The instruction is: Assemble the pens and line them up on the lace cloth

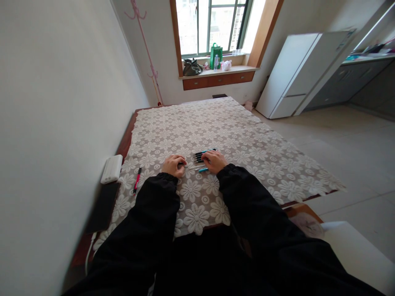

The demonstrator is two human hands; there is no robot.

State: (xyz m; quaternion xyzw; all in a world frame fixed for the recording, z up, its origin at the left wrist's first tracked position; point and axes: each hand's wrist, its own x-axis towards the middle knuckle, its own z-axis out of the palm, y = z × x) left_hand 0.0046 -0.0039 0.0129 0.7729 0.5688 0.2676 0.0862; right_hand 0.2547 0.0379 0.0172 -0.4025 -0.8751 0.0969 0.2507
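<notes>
Head view: both hands rest low on the table (277, 164), which is covered by a lace cloth with a raised white flower pattern, soft and bumpy. Left hand (174, 165) is curled, fingers closed around one end of a thin pale pen (194, 167) lying flat between the two hands. Right hand (215, 160) is half open, palm down, fingertips on a bunch of pens (202, 155): slim dark barrels with teal bits, side by side just beyond the knuckles; whether it pinches any is too small to tell. A teal pen (203, 169) lies just under the right hand, on the near side. Looks like pen sorting or gathering mid-step; next move likely calls for a fine pinch on one slim round barrel without rolling the others on the uneven lace

Well left of the left hand lies a red-and-black pen (137, 180), apart from the bunch. Further left, by the wall, a white rounded box (111, 168) and a flat black slab (103, 206). Black sleeves cover both forearms
</notes>
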